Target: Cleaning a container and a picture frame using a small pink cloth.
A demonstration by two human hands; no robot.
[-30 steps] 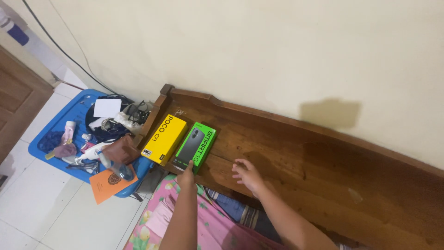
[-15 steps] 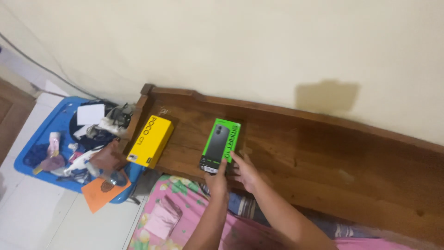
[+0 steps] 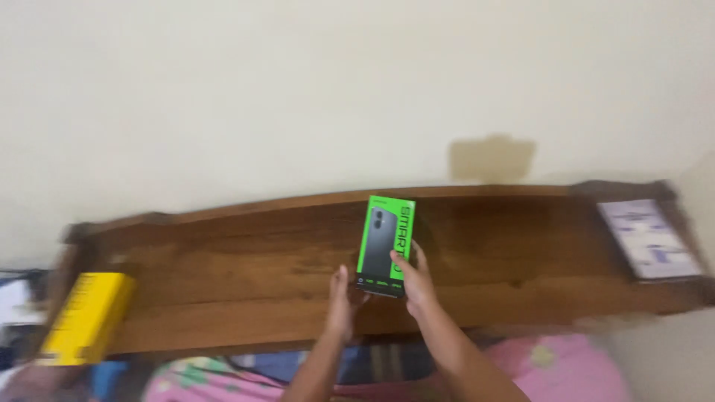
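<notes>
Wooden headboard [image 3: 223,260] — both hands grip green box [image 3: 385,244]

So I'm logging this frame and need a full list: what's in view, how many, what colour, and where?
green box: one, green with a dark phone picture, held over the middle of the shelf
yellow box: one, yellow, left end of the shelf
pale box: one, whitish-lilac, blurred, right end of the shelf
wooden shelf: one, dark brown, along the cream wall
floral cloth: one, pink, below the shelf
left hand: fingers at the green box's lower left corner
right hand: fingers on its right edge
</notes>
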